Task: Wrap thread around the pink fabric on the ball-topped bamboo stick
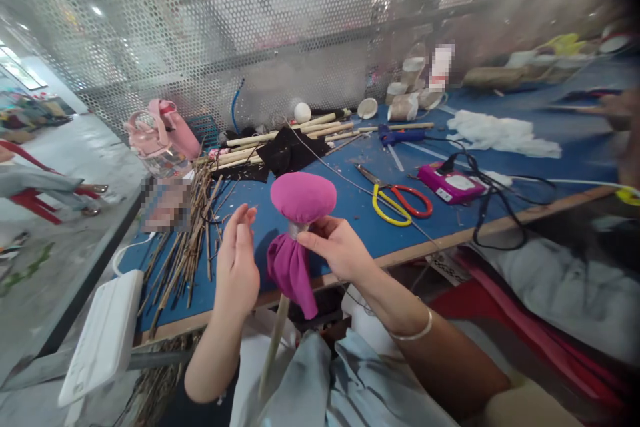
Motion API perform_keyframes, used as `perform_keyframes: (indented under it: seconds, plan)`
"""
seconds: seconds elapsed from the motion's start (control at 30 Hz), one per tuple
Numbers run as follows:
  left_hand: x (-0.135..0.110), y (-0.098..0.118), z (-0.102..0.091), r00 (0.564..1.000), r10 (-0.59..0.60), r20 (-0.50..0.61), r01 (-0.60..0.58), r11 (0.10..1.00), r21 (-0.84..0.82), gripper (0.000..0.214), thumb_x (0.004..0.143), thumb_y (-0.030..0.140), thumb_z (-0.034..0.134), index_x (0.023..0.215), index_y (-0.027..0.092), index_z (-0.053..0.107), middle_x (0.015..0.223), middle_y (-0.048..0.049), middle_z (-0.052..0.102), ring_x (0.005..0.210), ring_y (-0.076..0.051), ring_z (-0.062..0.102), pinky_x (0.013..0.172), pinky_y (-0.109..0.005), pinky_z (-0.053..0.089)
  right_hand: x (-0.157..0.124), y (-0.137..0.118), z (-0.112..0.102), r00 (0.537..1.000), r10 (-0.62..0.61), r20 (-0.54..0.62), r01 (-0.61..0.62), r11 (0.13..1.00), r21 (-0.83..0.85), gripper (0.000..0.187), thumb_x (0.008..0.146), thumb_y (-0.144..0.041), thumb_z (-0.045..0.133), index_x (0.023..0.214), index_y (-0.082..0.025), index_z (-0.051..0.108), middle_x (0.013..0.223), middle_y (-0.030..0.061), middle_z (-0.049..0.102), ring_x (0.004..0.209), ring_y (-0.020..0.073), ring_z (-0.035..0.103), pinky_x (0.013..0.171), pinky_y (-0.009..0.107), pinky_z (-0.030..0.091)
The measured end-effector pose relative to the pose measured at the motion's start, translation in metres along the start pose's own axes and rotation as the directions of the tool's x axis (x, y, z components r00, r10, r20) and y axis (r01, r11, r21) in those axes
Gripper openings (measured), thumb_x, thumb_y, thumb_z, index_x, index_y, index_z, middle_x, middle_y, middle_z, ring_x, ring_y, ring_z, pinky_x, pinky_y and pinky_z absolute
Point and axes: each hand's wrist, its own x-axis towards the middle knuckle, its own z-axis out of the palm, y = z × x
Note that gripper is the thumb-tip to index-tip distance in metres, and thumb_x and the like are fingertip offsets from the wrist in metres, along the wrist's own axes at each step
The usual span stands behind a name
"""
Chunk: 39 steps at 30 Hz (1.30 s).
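Note:
A padded, mushroom-shaped head in magenta cloth (303, 197) tops a wooden stick (275, 340) that slants down by my lap. Silvery-grey wrapping binds its neck, and the loose cloth tail (293, 270) drapes below. With thumb and fingers, my right hand (340, 247) pinches the bound neck from the right. To the left of the cloth, apart from it, my left hand (237, 267) is raised with its fingers stretched upward and nothing in it. Scissors with one yellow and one red handle (393, 197) lie on the blue table (340, 207) beyond my right hand.
Thin twigs (193, 240) are heaped at the left, near a white power strip (103, 333) on the table's edge. Peeled sticks and black cloth (287, 152) lie behind. A blue glue gun (400, 137), purple box (450, 183) with cables and white gloves (500, 133) are right.

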Motion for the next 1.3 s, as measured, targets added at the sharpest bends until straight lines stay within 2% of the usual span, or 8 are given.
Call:
perform_keyframes:
  seconds: [0.2,0.37,0.53,0.77,1.07,1.13,1.2,1.3]
  plan:
    - [-0.03,0.001,0.02,0.956,0.013,0.295,-0.087,0.967,0.24,0.06,0.087,0.041,0.048,0.139,0.016,0.031,0.135,-0.014,0.049,0.122,-0.023,0.047,0.1,-0.036,0.036,-0.007,-0.006,0.014,0.999,0.023,-0.038,-0.026,0.997,-0.077,0.026,0.067,-0.033,0.068,0.085,-0.014,0.063,0.073,0.0022,0.063,0.063,0.0129,0.054,0.061,0.026,0.044]
    - [-0.031,-0.008,0.019,0.967,-0.048,0.251,0.005,0.985,0.17,0.035,0.091,0.041,0.038,0.108,0.015,0.056,0.102,-0.0082,0.065,0.095,-0.019,0.059,0.084,-0.029,0.043,-0.008,-0.009,0.009,0.999,0.031,-0.031,-0.035,0.988,-0.15,0.027,0.071,-0.035,0.066,0.086,-0.014,0.06,0.066,-0.0003,0.057,0.056,0.0099,0.048,0.055,0.023,0.04]
    - [-0.024,-0.003,0.008,0.969,-0.134,0.209,0.135,0.991,0.009,0.038,0.089,0.046,0.04,0.097,0.016,0.062,0.091,-0.0048,0.066,0.087,-0.017,0.059,0.08,-0.026,0.043,-0.018,-0.022,0.001,0.999,-0.008,0.05,0.022,0.961,-0.275,0.023,0.074,-0.035,0.065,0.069,-0.015,0.056,0.058,-0.0023,0.049,0.051,0.0073,0.04,0.049,0.021,0.034]
    - [-0.029,0.004,0.007,0.96,-0.155,0.234,0.193,0.97,-0.146,0.043,0.084,0.053,0.047,0.093,0.016,0.066,0.08,-0.0048,0.067,0.082,-0.019,0.059,0.078,-0.027,0.045,-0.029,-0.034,0.002,0.996,-0.026,0.08,0.034,0.994,-0.103,0.027,0.067,-0.029,0.072,0.058,-0.015,0.051,0.05,-0.0049,0.044,0.044,0.0044,0.033,0.042,0.02,0.025]
    - [-0.036,0.009,-0.01,0.883,-0.328,0.335,0.415,0.879,-0.233,0.041,0.074,0.056,0.06,0.077,0.016,0.068,0.074,-0.0017,0.065,0.071,-0.014,0.055,0.07,-0.024,0.045,-0.013,-0.019,-0.008,0.985,0.014,0.169,-0.014,1.0,0.0,0.038,0.059,-0.033,0.079,0.053,-0.015,0.046,0.047,-0.0065,0.039,0.045,0.0037,0.031,0.042,0.019,0.025]
    - [-0.035,0.005,-0.011,0.842,-0.358,0.404,0.48,0.839,-0.257,0.037,0.072,0.051,0.064,0.079,0.016,0.07,0.081,-0.0034,0.068,0.076,-0.015,0.058,0.072,-0.024,0.046,-0.011,-0.019,-0.009,0.975,0.033,0.218,-0.045,0.998,0.051,0.034,0.055,-0.032,0.081,0.057,-0.015,0.052,0.05,-0.0052,0.045,0.047,0.0057,0.039,0.044,0.02,0.032]
    - [-0.033,-0.001,-0.01,0.753,-0.408,0.515,0.594,0.759,-0.267,0.036,0.071,0.05,0.066,0.077,0.015,0.069,0.076,-0.0036,0.067,0.067,-0.013,0.057,0.063,-0.023,0.046,-0.011,-0.021,-0.011,0.947,0.09,0.307,-0.126,0.987,0.1,0.032,0.054,-0.032,0.082,0.07,-0.015,0.059,0.059,-0.0015,0.056,0.056,0.0103,0.051,0.05,0.023,0.042]
    - [-0.031,-0.007,-0.005,0.513,-0.443,0.735,0.786,0.587,-0.195,0.043,0.072,0.058,0.059,0.063,0.015,0.063,0.049,0.0,0.054,0.042,-0.01,0.046,0.043,-0.023,0.04,-0.009,-0.018,-0.015,0.862,0.165,0.479,-0.25,0.961,0.12,0.042,0.052,-0.034,0.082,0.084,-0.014,0.064,0.076,0.0054,0.065,0.071,0.0166,0.061,0.062,0.029,0.05]
